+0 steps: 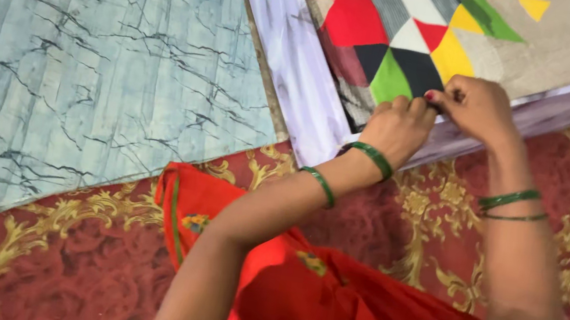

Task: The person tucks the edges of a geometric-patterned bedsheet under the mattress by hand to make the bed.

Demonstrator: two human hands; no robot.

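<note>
Hands at the near edge of a patchwork cloth (420, 45), both closed on it. Left hand (397, 127) curled into a loose fist, fingers tucked over the hem where a green triangle meets a black one. Right hand (476, 109) just beside it, touching or nearly so, thumb and fingertips pinched together on the same edge, one red-painted nail showing. Whether anything small sits between the pinched fingers: cannot tell.

Patchwork cloth spread flat toward the top of the view, pieced from red, yellow, green, black, white and grey triangles, with a plain beige stretch to the right. Beneath it, a pale lilac sheet (292, 57) jutting out along the left and lower borders. Further left, a wide blue-grey cloth (91, 58) printed with dark crack-like lines, laid flat and covering most of the upper left.

Under everything, a red carpet (62, 262) with a gold scroll pattern, visible along the bottom and right side.

Green bangles (374, 158) on the left wrist, two of them set slightly apart; more green bangles on the right wrist, close together. Red garment (324, 307) with a green border and small embroidered motifs bunched in the lower middle, below the left forearm.
</note>
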